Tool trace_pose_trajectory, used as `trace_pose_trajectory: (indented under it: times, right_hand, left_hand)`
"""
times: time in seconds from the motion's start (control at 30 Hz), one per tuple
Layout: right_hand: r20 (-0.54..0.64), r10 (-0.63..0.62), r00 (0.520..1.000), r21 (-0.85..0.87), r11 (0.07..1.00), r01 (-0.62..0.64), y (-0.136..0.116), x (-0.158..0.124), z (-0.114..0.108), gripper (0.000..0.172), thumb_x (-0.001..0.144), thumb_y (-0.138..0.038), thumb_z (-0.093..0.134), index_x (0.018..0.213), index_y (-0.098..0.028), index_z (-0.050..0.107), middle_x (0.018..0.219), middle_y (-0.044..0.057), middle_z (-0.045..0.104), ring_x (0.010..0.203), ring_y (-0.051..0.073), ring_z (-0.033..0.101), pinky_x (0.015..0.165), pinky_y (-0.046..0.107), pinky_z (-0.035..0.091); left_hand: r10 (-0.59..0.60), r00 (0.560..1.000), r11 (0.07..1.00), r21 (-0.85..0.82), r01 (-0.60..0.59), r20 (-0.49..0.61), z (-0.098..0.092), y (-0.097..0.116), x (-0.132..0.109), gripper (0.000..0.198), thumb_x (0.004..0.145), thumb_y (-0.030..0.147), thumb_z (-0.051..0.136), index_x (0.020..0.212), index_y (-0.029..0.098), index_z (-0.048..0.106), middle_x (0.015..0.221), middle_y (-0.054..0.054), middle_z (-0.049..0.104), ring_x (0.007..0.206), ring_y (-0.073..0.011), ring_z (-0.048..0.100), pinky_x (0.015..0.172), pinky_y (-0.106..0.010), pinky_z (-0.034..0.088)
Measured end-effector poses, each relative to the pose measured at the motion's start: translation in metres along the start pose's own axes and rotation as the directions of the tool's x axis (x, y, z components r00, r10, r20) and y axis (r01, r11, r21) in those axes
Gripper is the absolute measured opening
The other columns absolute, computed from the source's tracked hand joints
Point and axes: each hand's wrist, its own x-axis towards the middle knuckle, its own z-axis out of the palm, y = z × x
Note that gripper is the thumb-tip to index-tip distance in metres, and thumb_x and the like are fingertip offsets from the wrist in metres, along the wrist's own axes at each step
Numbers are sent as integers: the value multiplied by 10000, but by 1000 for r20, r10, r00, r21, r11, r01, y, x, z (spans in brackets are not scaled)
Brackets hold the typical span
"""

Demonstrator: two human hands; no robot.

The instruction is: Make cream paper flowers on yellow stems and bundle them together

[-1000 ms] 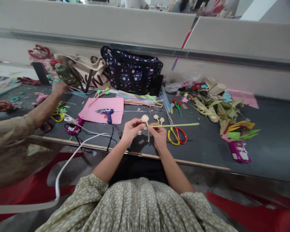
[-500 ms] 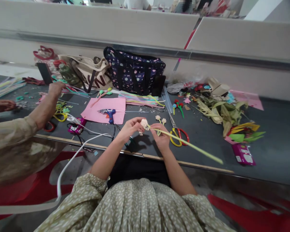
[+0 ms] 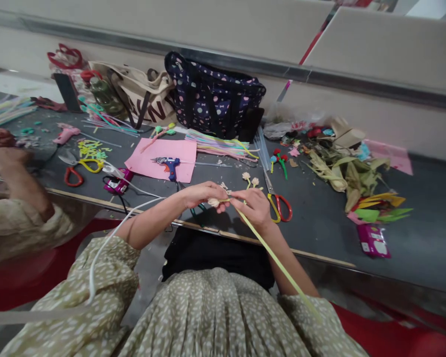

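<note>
Flower [image 3: 213,202] gripped in your left hand [image 3: 206,194], over the table [image 3: 319,228], looks partly worked: your right hand [image 3: 256,206] pinches the yellow strip [image 3: 265,244], its long end loose, while two similar flowers [image 3: 246,176] beyond look done.

Beige tote bag [image 3: 159,92], upper left of the frame: dark capitals, final "N" legible, preceding lettering partly covered by a strap [image 3: 143,107]. Purple packet [image 3: 373,241], lower right: print too small to read.
</note>
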Motion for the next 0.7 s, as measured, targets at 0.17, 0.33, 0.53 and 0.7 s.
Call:
trace_pose_trajectory:
  times: [0.17,0.33,0.53,0.7]
  right_hand:
    - [69,10,998,10,1000,-10,-3,2,-4,167,861,-210,587,1004,-274,645,1073,52,704,933,179,646,840,366,451]
    - [72,37,997,83,996,-43,-8,6,-3,154,858,-192,568,987,-250,627,1005,49,719,888,177,655,840,372,454]
    - [96,81,992,153,984,-95,-10,7,-2,147,863,-176,552,979,-243,612,967,41,722,859,161,653,859,370,448]
    - [115,95,989,130,985,-110,-11,8,-4,144,882,-208,533,994,-237,618,935,52,716,830,174,645,843,376,439]
  left_hand:
    - [-2,1000,997,79,4,-19,4,-1,-4,111,671,226,716,710,122,709,627,-69,679,573,-125,625,577,-220,459]
    - [70,995,990,127,-60,-76,8,-5,-5,50,635,154,649,664,129,681,539,-22,615,523,-107,578,526,-208,415]
    - [180,975,950,279,-139,-128,15,-4,-9,91,599,130,568,629,125,653,539,0,584,474,-79,481,468,-199,342]
    - [237,963,887,432,-160,-130,18,2,-13,106,622,150,537,615,129,641,521,13,547,490,-88,469,486,-204,352]
